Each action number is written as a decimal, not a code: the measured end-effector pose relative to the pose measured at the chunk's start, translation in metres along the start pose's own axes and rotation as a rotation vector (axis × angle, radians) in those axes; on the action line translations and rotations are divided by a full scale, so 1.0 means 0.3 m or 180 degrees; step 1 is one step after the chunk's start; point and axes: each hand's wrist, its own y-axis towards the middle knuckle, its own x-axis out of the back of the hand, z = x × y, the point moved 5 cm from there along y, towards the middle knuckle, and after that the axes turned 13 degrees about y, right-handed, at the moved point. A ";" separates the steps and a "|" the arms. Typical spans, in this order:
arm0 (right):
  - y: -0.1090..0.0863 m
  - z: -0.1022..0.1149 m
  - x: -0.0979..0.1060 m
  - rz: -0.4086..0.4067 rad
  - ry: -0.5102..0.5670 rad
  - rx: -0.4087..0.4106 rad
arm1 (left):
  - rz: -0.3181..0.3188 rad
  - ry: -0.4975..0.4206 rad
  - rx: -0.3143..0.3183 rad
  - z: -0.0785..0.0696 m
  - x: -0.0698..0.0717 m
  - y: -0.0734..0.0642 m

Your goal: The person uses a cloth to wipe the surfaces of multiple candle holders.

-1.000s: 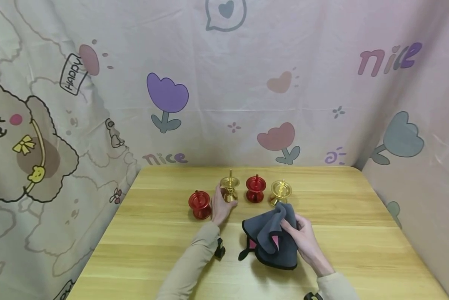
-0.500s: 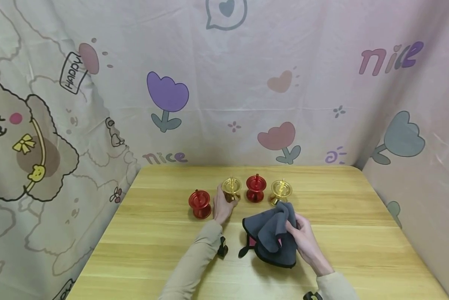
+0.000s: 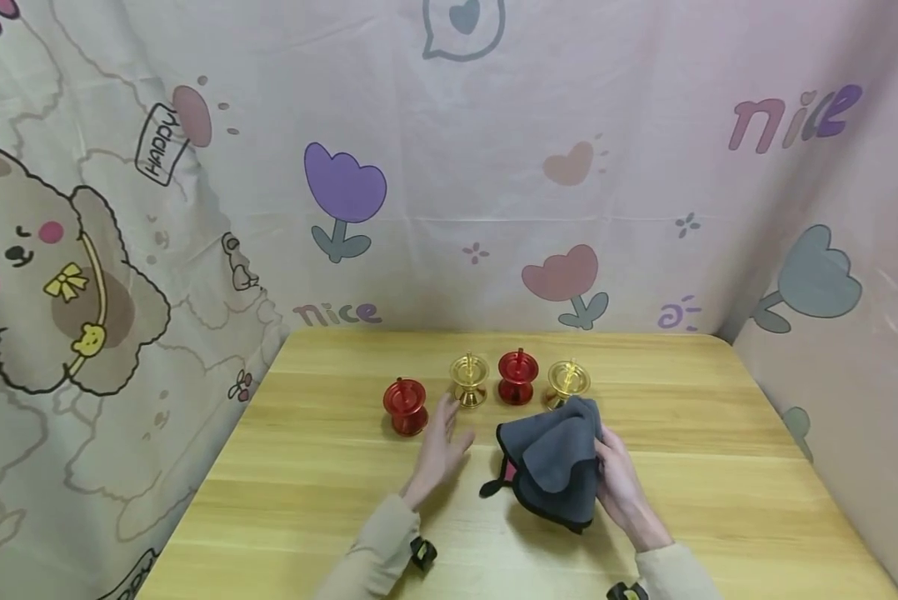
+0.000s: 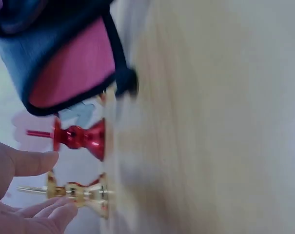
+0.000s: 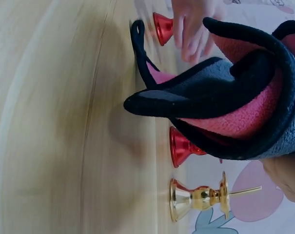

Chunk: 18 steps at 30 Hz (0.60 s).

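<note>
My left hand (image 3: 437, 450) is in front of the left gold candle holder (image 3: 469, 380), thumb and fingers spread, with nothing between them. In the left wrist view the fingers overlap that gold candle holder (image 4: 79, 192), which stands upright on its base. My right hand (image 3: 625, 487) grips a bunched cloth (image 3: 557, 458), grey on one side and pink on the other, with black edging and a hanging loop. The cloth hangs over the table and hides much of the hand in the right wrist view.
A red candle holder (image 3: 406, 407) stands left of my left hand. Another red candle holder (image 3: 518, 377) and a second gold candle holder (image 3: 567, 383) stand behind the cloth. All are on the wooden table (image 3: 284, 500), with a printed curtain (image 3: 434, 150) at its back edge.
My left hand has let go of the left gold candle holder and drawn back toward me. That holder, tilted toward me earlier, stands upright. The cloth has shifted slightly in my right hand.
</note>
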 end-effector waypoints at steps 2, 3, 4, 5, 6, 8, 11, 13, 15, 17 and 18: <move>-0.001 0.004 -0.004 0.0081 0.0103 0.0025 | -0.0292 -0.0040 -0.0153 -0.021 0.038 -0.038; -0.001 0.006 -0.008 0.0121 0.0148 0.0032 | -0.0502 -0.0049 -0.0212 -0.025 0.061 -0.052; -0.001 0.008 -0.012 0.0158 0.0181 0.0048 | -0.0745 -0.0033 -0.0254 -0.026 0.088 -0.065; -0.001 0.011 -0.017 0.0172 0.0194 0.0056 | -0.0959 -0.0025 -0.0234 -0.024 0.116 -0.075; 0.000 0.012 -0.020 0.0159 0.0189 0.0050 | -0.1146 -0.0013 -0.0156 -0.016 0.143 -0.083; 0.001 0.014 -0.024 0.0156 0.0166 0.0048 | -0.1413 -0.0012 0.0061 0.016 0.193 -0.092; 0.001 0.013 -0.025 0.0116 0.0031 0.0091 | -0.1523 -0.0048 0.0359 0.074 0.247 -0.086; 0.000 0.012 -0.028 0.0172 -0.0069 0.0237 | -0.1476 -0.0037 0.0435 0.113 0.266 -0.071; -0.002 0.013 -0.036 0.0260 -0.0187 0.0479 | -0.1353 -0.0020 0.0466 0.142 0.275 -0.055; -0.005 0.017 -0.047 0.0375 -0.0286 0.0766 | -0.1153 -0.0018 0.0491 0.168 0.273 -0.037; -0.006 0.020 -0.053 0.0427 -0.0321 0.0895 | -0.1047 -0.0035 0.0501 0.177 0.271 -0.029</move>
